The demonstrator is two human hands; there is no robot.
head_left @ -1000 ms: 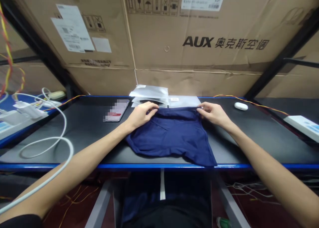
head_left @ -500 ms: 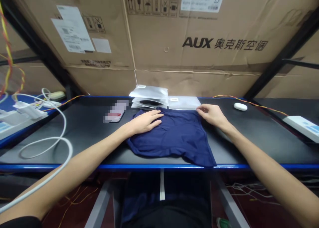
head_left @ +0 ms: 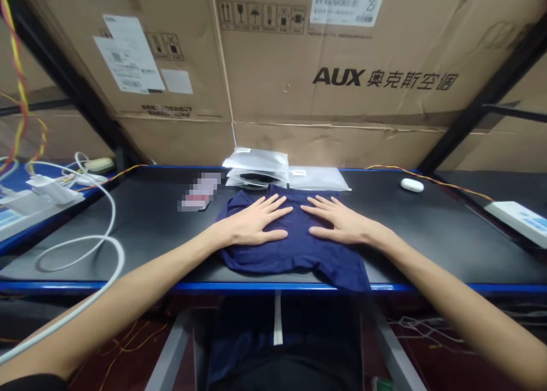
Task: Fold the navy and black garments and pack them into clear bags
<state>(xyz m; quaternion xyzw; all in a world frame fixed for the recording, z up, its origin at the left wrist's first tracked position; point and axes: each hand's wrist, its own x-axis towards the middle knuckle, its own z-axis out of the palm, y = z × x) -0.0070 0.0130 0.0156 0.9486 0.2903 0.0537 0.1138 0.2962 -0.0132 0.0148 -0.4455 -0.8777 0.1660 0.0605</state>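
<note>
A folded navy blue garment (head_left: 294,251) lies on the black table (head_left: 427,237) near its front edge. My left hand (head_left: 256,223) rests flat on the garment's left half, fingers spread and open. On the right half my right hand (head_left: 337,220) lies flat too, fingers stretched out toward the left hand. Neither hand holds anything. Just beyond the garment sit clear plastic bags (head_left: 260,166) in a small stack, with another flat bag (head_left: 318,179) beside them.
A phone (head_left: 199,194) lies left of the garment. White cables (head_left: 85,245) loop over the table's left side. A small white case (head_left: 412,184) and a white device (head_left: 519,217) sit at the right. Large cardboard boxes (head_left: 342,72) form the back wall.
Both hands let go of the garment's far edge and came to lie flat on top of it. The garment is now folded shorter, its far edge nearer me.
</note>
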